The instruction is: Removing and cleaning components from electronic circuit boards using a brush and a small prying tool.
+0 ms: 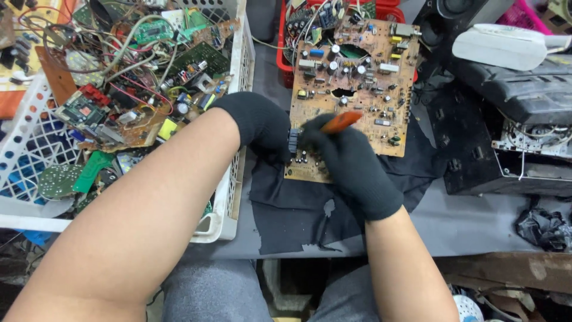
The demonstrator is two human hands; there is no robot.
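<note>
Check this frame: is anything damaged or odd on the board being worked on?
Yes. The tan circuit board has a dark, irregular hole near its middle, like burnt or broken material. The black cloth beneath it has a ragged, torn front edge.

This was an electronics scrap workshop: a white basket [229, 179] of loose circuit boards filled the upper left, dismantled black casings [512, 95] the upper right.
</note>
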